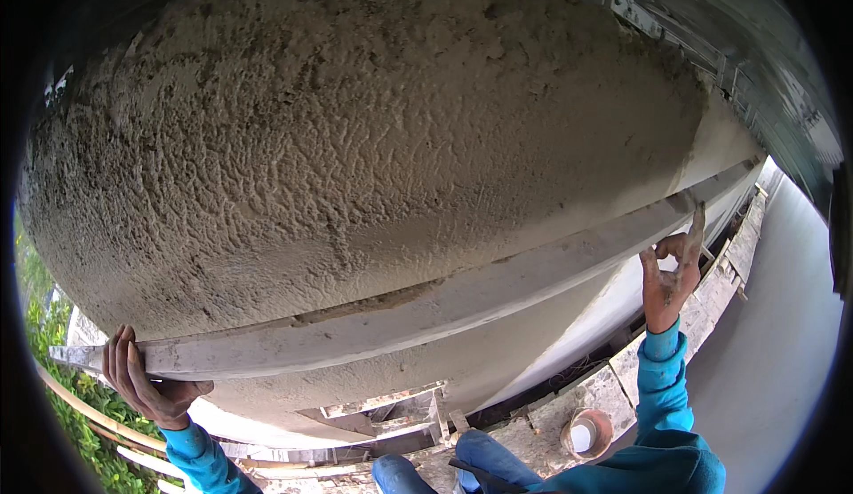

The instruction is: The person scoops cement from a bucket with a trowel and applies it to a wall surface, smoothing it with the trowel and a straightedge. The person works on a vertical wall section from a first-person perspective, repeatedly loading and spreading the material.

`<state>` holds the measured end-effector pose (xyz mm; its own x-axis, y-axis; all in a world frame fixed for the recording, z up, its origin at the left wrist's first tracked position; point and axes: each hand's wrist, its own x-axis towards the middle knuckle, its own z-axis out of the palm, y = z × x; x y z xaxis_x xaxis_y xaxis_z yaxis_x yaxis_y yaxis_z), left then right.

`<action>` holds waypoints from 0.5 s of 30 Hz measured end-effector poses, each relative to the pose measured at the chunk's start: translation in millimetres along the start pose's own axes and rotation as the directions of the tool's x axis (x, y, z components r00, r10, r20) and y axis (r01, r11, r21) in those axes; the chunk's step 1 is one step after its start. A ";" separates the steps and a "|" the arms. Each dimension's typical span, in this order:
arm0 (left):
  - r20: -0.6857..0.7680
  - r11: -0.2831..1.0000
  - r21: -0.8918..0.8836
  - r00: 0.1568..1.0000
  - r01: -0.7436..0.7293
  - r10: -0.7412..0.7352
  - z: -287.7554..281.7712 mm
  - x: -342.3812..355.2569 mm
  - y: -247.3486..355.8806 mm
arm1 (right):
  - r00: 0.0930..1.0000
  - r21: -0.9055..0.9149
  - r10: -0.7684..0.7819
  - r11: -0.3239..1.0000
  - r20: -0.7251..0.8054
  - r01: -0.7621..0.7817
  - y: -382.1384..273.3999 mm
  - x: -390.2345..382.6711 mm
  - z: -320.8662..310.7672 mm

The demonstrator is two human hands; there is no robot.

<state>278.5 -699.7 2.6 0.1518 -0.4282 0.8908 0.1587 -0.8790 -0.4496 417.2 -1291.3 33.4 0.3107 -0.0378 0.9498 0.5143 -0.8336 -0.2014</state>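
Note:
A long grey straightedge (400, 321), smeared with mortar, lies against a wall of wet grey mortar (311, 165) and slants up from left to right. My left hand (147, 378) grips its left end, fingers over the upper edge and thumb underneath. Near its right end, my right hand (673, 281) holds the board from below, with fingers against its face and lower edge. Above the board the mortar is rough and rippled on the left and smoother on the right. Some mortar sits along the board's upper edge.
Below me are scaffold planks (582, 401) with a mortar-stained bucket (604, 423) on them. A wood-framed opening (382, 402) is low in the wall. Bamboo poles (98, 417) and green plants (44, 321) lie at left. A smooth grey surface (764, 316) borders the right.

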 end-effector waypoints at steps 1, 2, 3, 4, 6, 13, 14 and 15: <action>-0.006 1.000 0.014 1.000 0.008 -0.008 3.3 10.3 -3.2 | 0.983 -0.101 -0.182 0.979 -0.013 0.179 9.2 9.9 -1.3; -0.024 1.000 0.028 1.000 0.009 -0.008 5.7 18.1 -6.0 | 0.980 -0.249 -0.197 0.951 -0.037 0.181 15.8 18.9 -1.9; -0.040 0.998 0.052 0.999 0.026 -0.024 9.9 24.1 -9.2 | 0.957 -0.268 -0.285 0.927 -0.058 0.260 21.2 26.9 -1.2; -0.071 0.998 0.063 0.997 0.031 -0.026 15.3 29.2 -15.1 | 0.945 -0.367 -0.318 0.891 -0.080 0.269 25.5 35.9 3.0; -0.155 0.995 0.077 0.986 -0.058 0.069 26.9 40.1 -34.7 | 0.860 -0.341 -0.488 0.842 -0.150 0.418 34.0 61.5 16.5; -0.261 0.957 0.285 0.955 -0.060 0.138 52.9 99.5 -109.9 | 0.676 -0.119 -0.700 0.710 -0.231 0.694 35.9 140.1 57.8; -0.252 0.973 0.230 0.966 0.006 0.053 56.7 111.8 -118.3 | 0.743 -0.180 -0.629 0.777 -0.228 0.603 30.5 144.9 59.7; -0.251 0.990 0.136 0.968 0.040 -0.005 61.5 124.5 -125.6 | 0.805 -0.240 -0.547 0.833 -0.229 0.498 23.9 149.7 62.3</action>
<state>337.4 -629.7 166.0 -0.0987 -0.4629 0.8809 0.2957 -0.8589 -0.4182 525.9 -1282.5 155.9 -0.2139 0.2998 0.9297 0.3918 -0.8455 0.3628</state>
